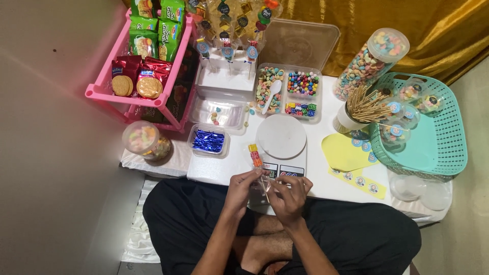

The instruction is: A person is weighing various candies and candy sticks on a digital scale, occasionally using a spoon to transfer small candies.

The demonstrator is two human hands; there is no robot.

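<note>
Your left hand [241,187] and right hand [288,197] both pinch the thin wooden skewer of stacked coloured candies in clear wrap [256,162]. It rises tilted from between your fingertips, its top just beside the white round kitchen scale [281,136].

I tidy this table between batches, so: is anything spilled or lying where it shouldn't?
A few loose candies lie on the white tabletop beside the divided candy tray, outside any container. Nothing else looks spilled or tipped over.
</note>
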